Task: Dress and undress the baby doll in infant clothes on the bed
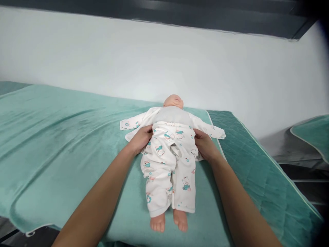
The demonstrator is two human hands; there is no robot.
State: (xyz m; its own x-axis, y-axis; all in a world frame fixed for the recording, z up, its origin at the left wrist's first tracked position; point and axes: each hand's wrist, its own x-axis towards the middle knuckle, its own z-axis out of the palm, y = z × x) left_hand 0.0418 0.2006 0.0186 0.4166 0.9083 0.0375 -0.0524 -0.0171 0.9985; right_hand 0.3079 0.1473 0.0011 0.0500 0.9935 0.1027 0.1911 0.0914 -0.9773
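Observation:
A baby doll [174,101] lies on its back, head toward the wall and bare feet toward me. It wears white printed pants [159,168], pulled up over its belly. A white printed jacket [202,125] lies spread open under it, with the sleeves out to both sides and a pale grey patch showing on the chest. My left hand [142,139] is closed on the waist of the pants at the left side. At the opposite side of the waist my right hand [204,144] grips the pants too. The fingertips of both hands are partly hidden by the cloth.
The doll rests on a light green cover [64,147] with several folds at the left. A darker quilted cover [257,178] lies at the right. Behind stands a white wall [144,61] under a dark beam [164,13]. Another green-covered surface [312,135] is at the far right.

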